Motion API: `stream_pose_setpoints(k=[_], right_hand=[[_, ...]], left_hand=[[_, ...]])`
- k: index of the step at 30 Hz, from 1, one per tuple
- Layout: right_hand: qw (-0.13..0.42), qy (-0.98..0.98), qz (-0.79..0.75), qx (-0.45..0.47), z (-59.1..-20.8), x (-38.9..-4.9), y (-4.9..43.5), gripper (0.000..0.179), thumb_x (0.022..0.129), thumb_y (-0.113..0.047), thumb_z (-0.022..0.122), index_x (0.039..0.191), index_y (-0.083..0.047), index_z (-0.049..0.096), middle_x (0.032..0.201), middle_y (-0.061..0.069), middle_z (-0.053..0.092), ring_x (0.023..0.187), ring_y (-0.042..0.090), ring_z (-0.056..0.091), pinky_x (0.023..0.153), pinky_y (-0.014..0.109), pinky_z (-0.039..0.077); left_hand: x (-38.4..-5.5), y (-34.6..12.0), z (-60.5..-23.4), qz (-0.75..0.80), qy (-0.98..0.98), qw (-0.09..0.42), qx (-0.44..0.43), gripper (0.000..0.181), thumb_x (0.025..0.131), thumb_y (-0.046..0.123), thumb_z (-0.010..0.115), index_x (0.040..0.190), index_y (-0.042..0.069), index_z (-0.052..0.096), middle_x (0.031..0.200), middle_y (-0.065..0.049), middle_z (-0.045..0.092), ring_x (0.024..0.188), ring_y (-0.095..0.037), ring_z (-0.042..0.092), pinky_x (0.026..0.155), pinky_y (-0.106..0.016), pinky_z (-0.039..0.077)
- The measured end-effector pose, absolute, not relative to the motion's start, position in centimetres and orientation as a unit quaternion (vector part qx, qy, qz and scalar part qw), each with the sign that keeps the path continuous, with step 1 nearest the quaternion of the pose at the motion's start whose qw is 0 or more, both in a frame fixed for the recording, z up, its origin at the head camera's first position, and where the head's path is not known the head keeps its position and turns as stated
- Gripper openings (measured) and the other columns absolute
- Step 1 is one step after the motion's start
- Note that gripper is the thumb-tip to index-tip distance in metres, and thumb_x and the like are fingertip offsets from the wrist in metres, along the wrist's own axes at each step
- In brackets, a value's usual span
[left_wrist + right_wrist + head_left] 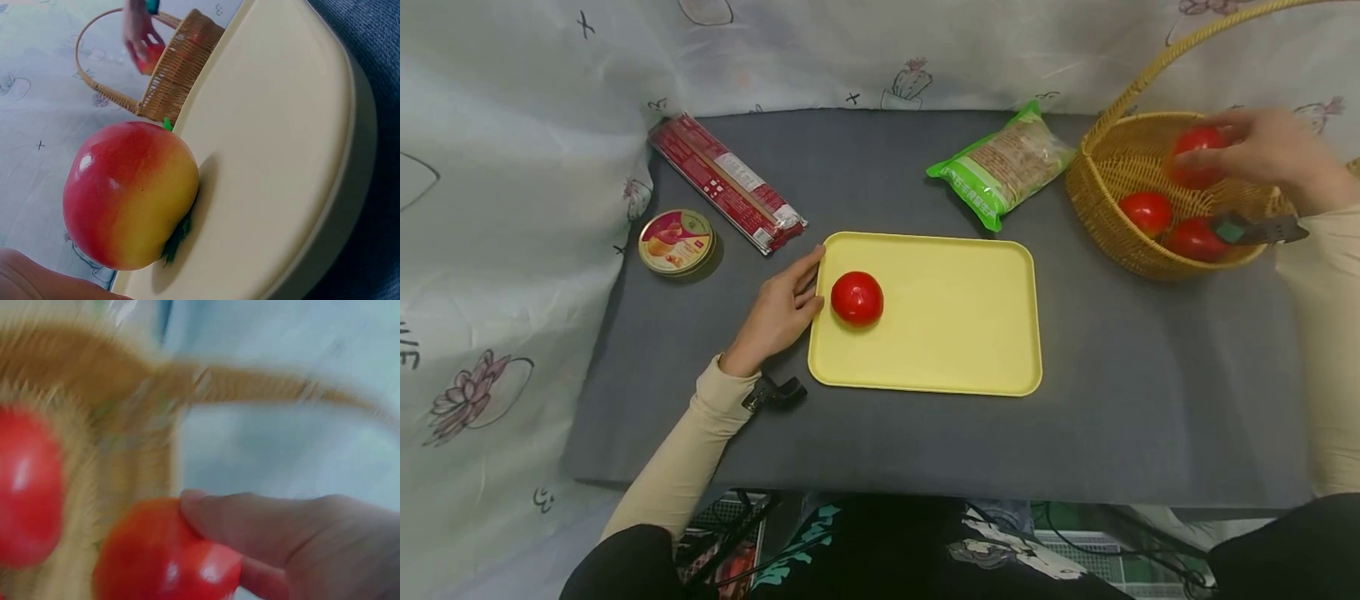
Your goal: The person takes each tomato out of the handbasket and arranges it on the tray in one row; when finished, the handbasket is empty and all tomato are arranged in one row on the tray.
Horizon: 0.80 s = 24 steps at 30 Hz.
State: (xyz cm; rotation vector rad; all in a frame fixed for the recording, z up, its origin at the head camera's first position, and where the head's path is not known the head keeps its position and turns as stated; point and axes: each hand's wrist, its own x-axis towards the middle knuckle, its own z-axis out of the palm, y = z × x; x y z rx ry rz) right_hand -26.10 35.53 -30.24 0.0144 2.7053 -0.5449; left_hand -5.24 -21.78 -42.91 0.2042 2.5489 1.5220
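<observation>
My right hand (1281,154) grips a red tomato (1198,158) at the wicker basket (1093,204); the right wrist view (165,556) is blurred but shows thumb and fingers around it. Inside the basket lie two more tomatoes, one (1146,212) toward the left and another (1197,240) partly behind the wrist strap. On the left part of the yellow tray (947,317) sits a single tomato (857,299), red and yellow with a green stem underneath in the left wrist view (131,197). My left hand (782,304) touches the tray's left edge, fingers fairly straight.
A green-ended clear packet (1003,167) lies between tray and basket. Toward the back left are a long red packet (730,183) and a round tin (677,242). The basket's tall handle (1150,71) arches above it. Patterned cloth (820,58) borders the grey table (925,442).
</observation>
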Motion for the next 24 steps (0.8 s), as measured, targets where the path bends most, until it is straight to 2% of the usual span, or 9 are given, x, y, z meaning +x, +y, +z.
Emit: stream_pose_setpoints(k=[2, 4, 5, 6, 8, 12, 15, 20, 24], right_hand=[[0.166, 0.970, -0.180, -0.013, -29.0, -24.8, 34.0, 0.084, 0.104, -0.043, 0.065, 0.164, 0.004, 0.030, 0.144, 0.048, 0.042, 0.120, 0.062, 0.046, 0.076, 0.052, 0.048], [0.147, 0.974, -0.171, -0.037, -27.9, -23.1, 32.2, 0.082, 0.103, -0.042, 0.068, 0.163, 0.004, 0.035, 0.140, 0.048, 0.047, 0.116, 0.062, 0.048, 0.066, 0.040, 0.050], [0.136, 0.975, -0.164, -0.055, -27.5, -22.2, 31.2, 0.081, 0.102, -0.042, 0.070, 0.161, 0.004, 0.040, 0.137, 0.046, 0.051, 0.113, 0.062, 0.051, 0.060, 0.033, 0.046], [0.127, 0.977, -0.156, -0.075, -27.2, -21.3, 30.2, 0.079, 0.101, -0.042, 0.072, 0.159, 0.002, 0.044, 0.135, 0.044, 0.054, 0.110, 0.060, 0.052, 0.057, 0.030, 0.043], [0.116, 0.975, -0.153, -0.116, -26.8, -19.5, 27.8, 0.075, 0.099, -0.041, 0.075, 0.158, -0.001, 0.049, 0.131, 0.039, 0.059, 0.107, 0.055, 0.054, 0.058, 0.029, 0.045], [0.105, 0.961, -0.154, -0.204, -27.0, -16.3, 22.6, 0.069, 0.097, -0.041, 0.079, 0.154, -0.009, 0.057, 0.128, 0.026, 0.065, 0.103, 0.043, 0.059, 0.070, 0.045, 0.051], [0.113, 0.942, -0.168, -0.269, -28.1, -14.7, 18.6, 0.065, 0.095, -0.036, 0.082, 0.150, -0.008, 0.061, 0.128, 0.021, 0.069, 0.103, 0.038, 0.064, 0.081, 0.053, 0.056], [0.147, 0.911, -0.183, -0.340, -31.3, -12.8, 13.5, 0.060, 0.093, -0.030, 0.085, 0.146, -0.008, 0.066, 0.133, 0.018, 0.069, 0.113, 0.036, 0.066, 0.092, 0.057, 0.058], [0.172, 0.897, -0.186, -0.363, -34.3, -11.7, 11.2, 0.060, 0.091, -0.026, 0.087, 0.145, -0.009, 0.066, 0.134, 0.016, 0.068, 0.117, 0.033, 0.065, 0.094, 0.053, 0.059]], left_hand=[[-5.3, -21.7, -42.7, 0.509, 0.854, 0.085, 0.065, 0.073, 0.102, -0.007, 0.065, 0.167, 0.004, 0.033, 0.172, -0.006, 0.031, 0.152, -0.021, 0.039, 0.111, -0.038, 0.049], [-5.3, -21.6, -42.5, 0.509, 0.854, 0.087, 0.065, 0.073, 0.102, -0.007, 0.065, 0.167, 0.004, 0.033, 0.172, -0.007, 0.031, 0.152, -0.021, 0.039, 0.111, -0.038, 0.049], [-5.3, -21.5, -42.4, 0.509, 0.854, 0.088, 0.065, 0.073, 0.102, -0.007, 0.065, 0.166, 0.003, 0.033, 0.172, -0.007, 0.031, 0.152, -0.021, 0.039, 0.111, -0.038, 0.049], [-5.4, -21.4, -42.4, 0.509, 0.854, 0.088, 0.066, 0.073, 0.102, -0.007, 0.065, 0.166, 0.003, 0.033, 0.172, -0.007, 0.031, 0.153, -0.021, 0.039, 0.111, -0.037, 0.049], [-5.4, -21.2, -42.3, 0.511, 0.853, 0.089, 0.065, 0.073, 0.102, -0.007, 0.065, 0.166, 0.003, 0.033, 0.172, -0.008, 0.031, 0.153, -0.021, 0.039, 0.111, -0.037, 0.049], [-5.6, -21.1, -42.4, 0.509, 0.854, 0.089, 0.063, 0.073, 0.101, -0.009, 0.064, 0.166, 0.002, 0.033, 0.172, -0.008, 0.031, 0.153, -0.021, 0.039, 0.112, -0.038, 0.048], [-5.8, -20.9, -42.5, 0.509, 0.854, 0.089, 0.065, 0.073, 0.102, -0.008, 0.064, 0.166, 0.002, 0.033, 0.172, -0.009, 0.031, 0.153, -0.022, 0.039, 0.112, -0.038, 0.048], [-6.2, -20.6, -42.8, 0.512, 0.851, 0.087, 0.078, 0.072, 0.102, -0.009, 0.063, 0.166, 0.001, 0.033, 0.172, -0.011, 0.031, 0.153, -0.024, 0.038, 0.112, -0.038, 0.048], [-6.4, -20.3, -42.9, 0.517, 0.848, 0.086, 0.083, 0.071, 0.101, -0.010, 0.062, 0.165, 0.000, 0.034, 0.171, -0.013, 0.031, 0.153, -0.024, 0.038, 0.112, -0.037, 0.049]])
